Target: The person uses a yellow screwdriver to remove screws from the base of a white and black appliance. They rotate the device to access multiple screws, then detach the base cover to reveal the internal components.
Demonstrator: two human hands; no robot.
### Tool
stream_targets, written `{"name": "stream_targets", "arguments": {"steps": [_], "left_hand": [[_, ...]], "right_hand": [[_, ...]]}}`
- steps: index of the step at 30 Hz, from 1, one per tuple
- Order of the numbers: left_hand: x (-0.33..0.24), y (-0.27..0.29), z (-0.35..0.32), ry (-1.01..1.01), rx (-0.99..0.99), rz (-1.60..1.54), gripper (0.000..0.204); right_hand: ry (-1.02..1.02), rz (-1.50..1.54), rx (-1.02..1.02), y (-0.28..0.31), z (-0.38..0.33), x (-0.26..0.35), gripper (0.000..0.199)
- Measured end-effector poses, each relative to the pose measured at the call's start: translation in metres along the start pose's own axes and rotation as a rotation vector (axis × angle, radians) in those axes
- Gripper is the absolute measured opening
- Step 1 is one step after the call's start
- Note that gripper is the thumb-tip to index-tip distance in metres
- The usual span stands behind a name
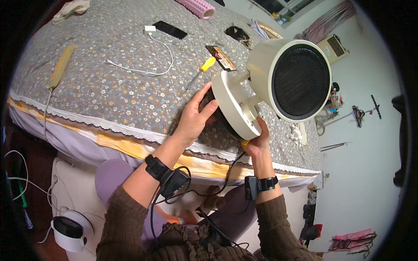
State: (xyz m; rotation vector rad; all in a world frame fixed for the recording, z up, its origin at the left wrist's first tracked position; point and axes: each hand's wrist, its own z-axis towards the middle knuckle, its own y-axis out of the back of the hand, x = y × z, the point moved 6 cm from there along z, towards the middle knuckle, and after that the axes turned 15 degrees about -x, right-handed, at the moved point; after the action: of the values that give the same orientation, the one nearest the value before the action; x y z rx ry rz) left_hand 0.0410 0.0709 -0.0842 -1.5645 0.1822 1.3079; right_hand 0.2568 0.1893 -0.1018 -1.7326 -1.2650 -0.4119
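Observation:
I hold a cream-coloured small fan heater [287,78] with a round black mesh front, tilted on its side over the bed edge. My left hand [196,115] presses against the dark underside of its round base [233,108]. My right hand [257,140] grips the lower rim of the base; a small yellow item shows beneath its fingers. A black cord runs down from the base between my forearms. A screwdriver [198,75] with a yellow handle lies on the bed just beyond my left hand.
The bed has a grey floral cover [113,87]. On it lie a white charger cable [148,65], a black phone [170,29], a dark flat card [220,57], a pink foam roller [196,6] and a yellowish long tool [61,66]. A white round device [69,229] sits on the floor at lower left.

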Motion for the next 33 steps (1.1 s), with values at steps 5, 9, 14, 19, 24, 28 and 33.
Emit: {"name": "stream_targets", "arguments": {"steps": [5,9,14,19,24,28,33], "left_hand": [[0.006,-0.005,-0.004,0.071,0.023,-0.016,0.068],[0.015,0.005,-0.003,0.145,-0.038,-0.047,0.067],[0.019,0.012,-0.002,0.215,-0.059,-0.046,0.066],[0.021,0.013,-0.004,0.256,-0.079,-0.031,0.067],[0.021,0.009,0.007,0.044,-0.014,-0.002,0.068],[0.008,0.012,0.01,-0.179,0.057,0.275,0.064],[-0.017,0.02,0.013,-0.57,0.063,0.734,0.09]], "right_hand": [[-0.071,-0.033,-0.023,0.015,0.012,-0.006,0.046],[-0.034,-0.148,0.008,0.009,0.016,-0.006,0.047],[-0.018,-0.204,-0.023,0.003,0.017,-0.001,0.051],[0.001,-0.227,-0.047,0.002,0.016,0.003,0.051],[0.017,-0.226,-0.034,0.0,0.01,0.003,0.048],[0.026,-0.194,0.002,-0.001,0.0,0.008,0.043],[0.037,-0.156,0.02,0.01,-0.009,0.021,0.039]]}}
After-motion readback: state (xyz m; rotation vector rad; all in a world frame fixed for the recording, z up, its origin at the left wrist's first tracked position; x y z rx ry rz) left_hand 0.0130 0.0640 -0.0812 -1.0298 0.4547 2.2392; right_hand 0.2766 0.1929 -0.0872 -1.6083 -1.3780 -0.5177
